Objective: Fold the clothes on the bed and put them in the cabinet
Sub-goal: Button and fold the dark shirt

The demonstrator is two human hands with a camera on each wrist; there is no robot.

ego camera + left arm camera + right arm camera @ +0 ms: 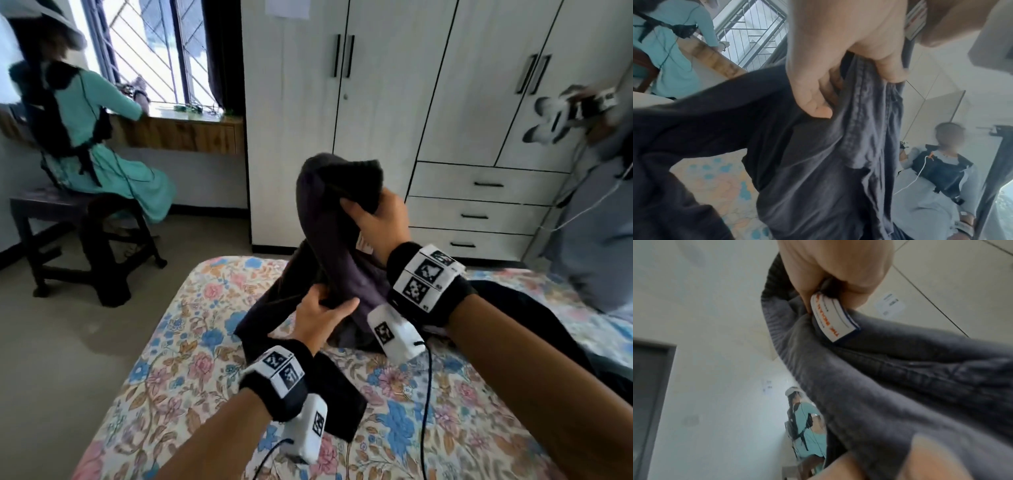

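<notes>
The dark garment (329, 219) hangs lifted over the bed (178, 342), long axis near upright, its tail trailing on the sheet. The right hand (380, 219) grips its ribbed top by the label (833, 316); the left hand (318, 318) pinches a seam lower, nearer the body, hands apart

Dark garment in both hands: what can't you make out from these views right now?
- Dark garment: its type; bunched in the right hand and left hand, head view.
- White label: text blurred, right wrist view.
- Second dark cloth on the bed: mostly behind the right forearm.
</notes>
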